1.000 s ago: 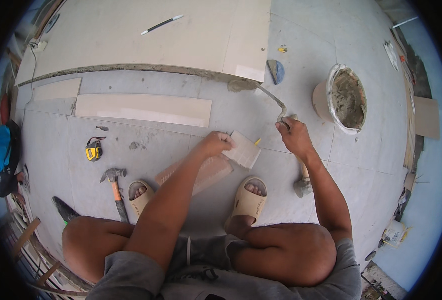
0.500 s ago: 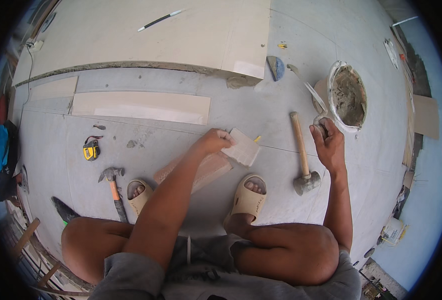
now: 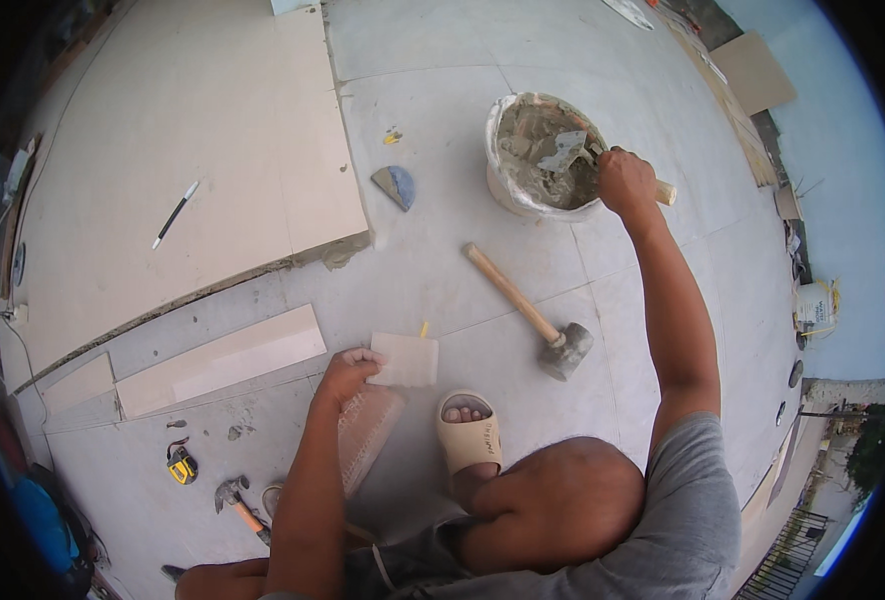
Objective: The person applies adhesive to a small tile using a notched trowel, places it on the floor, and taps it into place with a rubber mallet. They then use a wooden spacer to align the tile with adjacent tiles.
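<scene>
My left hand (image 3: 351, 376) pinches the edge of a small beige tile piece (image 3: 407, 361) just above the floor. Beneath that wrist lies a reddish-brown ribbed tile piece (image 3: 368, 432), partly hidden by my forearm. My right hand (image 3: 628, 182) is closed round the wooden handle of a trowel. The trowel's metal blade (image 3: 563, 150) rests in wet grey mortar (image 3: 531, 178) inside a white-rimmed bucket (image 3: 509, 192). Between my hands, nearer the right arm, a rubber mallet (image 3: 523, 300) with a wooden handle lies on the floor.
Left of me are a claw hammer (image 3: 241, 505), a yellow tape measure (image 3: 181, 464) and a long tile strip (image 3: 225, 360). A marker (image 3: 176, 215) lies on the raised beige slab (image 3: 253, 150). Near its corner sits a blue-grey half-disc (image 3: 395, 187). A white pail (image 3: 817, 305) stands far right.
My right hand has brought the trowel into the bucket, its blade now in the mortar. The view has turned toward the right. My left hand still holds the tile piece.
</scene>
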{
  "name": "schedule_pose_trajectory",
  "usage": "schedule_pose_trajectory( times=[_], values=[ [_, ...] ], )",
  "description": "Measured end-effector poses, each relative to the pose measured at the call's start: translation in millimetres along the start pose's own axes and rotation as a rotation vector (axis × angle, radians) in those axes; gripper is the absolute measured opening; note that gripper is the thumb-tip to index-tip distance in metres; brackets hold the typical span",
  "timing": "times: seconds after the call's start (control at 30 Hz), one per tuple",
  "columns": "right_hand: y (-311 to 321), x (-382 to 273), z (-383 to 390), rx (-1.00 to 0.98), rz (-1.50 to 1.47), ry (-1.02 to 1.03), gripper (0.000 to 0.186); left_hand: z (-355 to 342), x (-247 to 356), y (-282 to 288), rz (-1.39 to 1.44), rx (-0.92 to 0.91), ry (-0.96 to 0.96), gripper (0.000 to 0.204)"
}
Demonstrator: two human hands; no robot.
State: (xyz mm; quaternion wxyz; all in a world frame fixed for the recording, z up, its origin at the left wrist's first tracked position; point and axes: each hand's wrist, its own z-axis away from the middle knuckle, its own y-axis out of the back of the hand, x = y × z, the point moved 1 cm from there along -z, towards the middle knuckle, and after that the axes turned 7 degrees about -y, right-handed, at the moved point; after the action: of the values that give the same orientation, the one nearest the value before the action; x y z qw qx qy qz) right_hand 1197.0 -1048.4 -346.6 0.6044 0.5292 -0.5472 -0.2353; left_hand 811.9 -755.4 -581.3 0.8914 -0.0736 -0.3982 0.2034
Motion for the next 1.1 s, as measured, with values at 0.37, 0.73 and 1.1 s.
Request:
schedule_pose_trajectory(
  times=[0.37,0.73,1.1],
  values=[
    [-19.4,-18.7,-18.6,-0.111,-0.233,-0.016,0.014,-2.8,-3.4,3.6,-0.028,0.019,0.018,0.01],
    [-24.8,-19.4,-4.0,-0.118,-0.402,-0.13,0.023,-8.6,-14.0,9.3,-0.123,0.028,-0.003,0.011],
    [86.3,-56.7,76.0,-0.326,-0.958,-0.069,0.033,-1.7,-1.3,-5.1,0.027,-0.01,-0.066,0.016]
  ],
)
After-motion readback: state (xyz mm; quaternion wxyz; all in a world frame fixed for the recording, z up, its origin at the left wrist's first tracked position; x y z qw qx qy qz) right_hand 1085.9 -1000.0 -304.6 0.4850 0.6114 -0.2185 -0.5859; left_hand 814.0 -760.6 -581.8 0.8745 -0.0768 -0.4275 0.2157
